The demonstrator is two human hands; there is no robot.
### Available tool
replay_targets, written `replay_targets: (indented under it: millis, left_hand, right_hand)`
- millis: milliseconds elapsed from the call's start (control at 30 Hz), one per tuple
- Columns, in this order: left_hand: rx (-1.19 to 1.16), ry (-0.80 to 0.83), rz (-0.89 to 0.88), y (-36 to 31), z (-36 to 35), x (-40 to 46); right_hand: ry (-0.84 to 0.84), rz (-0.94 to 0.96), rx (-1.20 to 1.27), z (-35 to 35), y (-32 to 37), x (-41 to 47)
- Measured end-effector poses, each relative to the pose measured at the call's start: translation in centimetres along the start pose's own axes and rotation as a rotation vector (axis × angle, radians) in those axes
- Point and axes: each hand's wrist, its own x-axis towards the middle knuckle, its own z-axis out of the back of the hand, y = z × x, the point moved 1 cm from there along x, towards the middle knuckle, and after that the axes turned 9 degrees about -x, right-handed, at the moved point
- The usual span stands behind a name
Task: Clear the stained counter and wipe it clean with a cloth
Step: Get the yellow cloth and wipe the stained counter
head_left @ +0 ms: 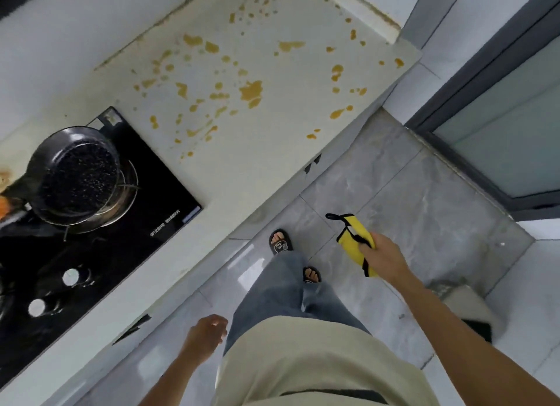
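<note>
Across the left and centre of the view, a pale surface (pixel 272 151) runs diagonally from near left to far right, its far half spattered with yellow-orange stains (pixel 251 91); largest blotch mid-surface, smaller drops scattered to the far right edge. Grey tiled floor (pixel 394 193) right of it. Black glass stove (pixel 127 224) set into the surface at left. On its burner: a dark pan (pixel 75 175), open side up, inside dark and speckled; contents cannot be told. Two white knobs on the stove, near left. Cloth (pixel 357 242): yellow with black trim, bunched lengthwise, long axis running far-left to near-right, black loop end pointing far-left, held over the floor, apart from the surface. Right hand (pixel 383 254) grips its near end, fingers curled round it. Left hand (pixel 206 334) hangs near the surface edge, fingers loosely curled, holding nothing.
</note>
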Motion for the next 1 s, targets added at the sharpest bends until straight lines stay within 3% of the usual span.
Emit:
replay_targets:
  millis: [200,633,867,1000]
  left_hand:
    - [-0.096,-0.014,0.033,-2.9,0.8,1.1]
    - [-0.428,-0.214,-0.245,-20.1,8.5,2.0]
    - [-0.617,-0.475,-0.286,-26.3,9.2,2.2]
    - [-0.546,-0.597,-0.314,-29.0,8.9,2.7]
  right_hand:
    - [0.094,0.112,-0.112,1.8,5.7,5.6]
    - [0.176,0.131,-0.335,9.7,5.1,10.3]
    - [0.228,0.402,-0.295,13.4,15.2,15.9]
    - [0.19,0.645,-0.323,13.8,21.8,18.4]
